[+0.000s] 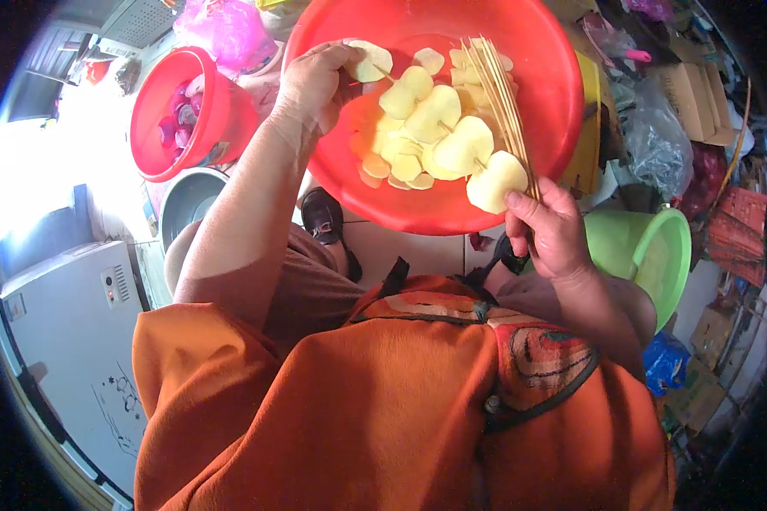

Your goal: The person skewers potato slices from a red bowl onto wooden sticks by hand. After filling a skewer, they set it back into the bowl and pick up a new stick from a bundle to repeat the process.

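Over a large red basin, several pale yellow potato slices are threaded along a thin bamboo skewer. My left hand pinches a round slice at the skewer's far left end. At the other end, my right hand grips close to the last slice, its thumb against that slice's edge. The same hand also holds a bundle of bare bamboo skewers pointing up and away. Loose slices lie in the basin beneath, partly hidden by the threaded ones.
At the left stands a red bucket with purplish pieces inside, beside a pink plastic bag. A grey basin is near my left knee, a green tub near my right. A white appliance stands lower left; cardboard lies right.
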`<action>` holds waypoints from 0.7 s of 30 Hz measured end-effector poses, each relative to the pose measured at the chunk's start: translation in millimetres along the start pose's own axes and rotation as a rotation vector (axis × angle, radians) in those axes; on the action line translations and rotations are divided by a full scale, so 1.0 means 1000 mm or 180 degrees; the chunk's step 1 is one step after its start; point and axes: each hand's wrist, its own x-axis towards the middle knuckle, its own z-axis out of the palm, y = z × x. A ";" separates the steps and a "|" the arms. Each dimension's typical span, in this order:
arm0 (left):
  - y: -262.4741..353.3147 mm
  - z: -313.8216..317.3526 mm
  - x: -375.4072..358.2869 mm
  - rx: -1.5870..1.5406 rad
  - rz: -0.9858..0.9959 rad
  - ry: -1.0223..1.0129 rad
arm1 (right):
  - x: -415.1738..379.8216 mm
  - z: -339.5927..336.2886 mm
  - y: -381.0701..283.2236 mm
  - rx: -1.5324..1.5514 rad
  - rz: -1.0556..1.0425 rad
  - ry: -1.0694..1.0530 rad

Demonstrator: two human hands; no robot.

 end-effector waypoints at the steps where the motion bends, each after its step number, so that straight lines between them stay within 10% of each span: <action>1: 0.001 0.000 -0.001 -0.0002 -0.0001 0.0004 | 0.000 0.000 0.000 -0.0019 -0.0003 -0.0033; 21: 0.013 0.000 -0.009 0.0545 0.0039 -0.0263 | 0.001 -0.002 0.001 -0.0057 0.0050 -0.0023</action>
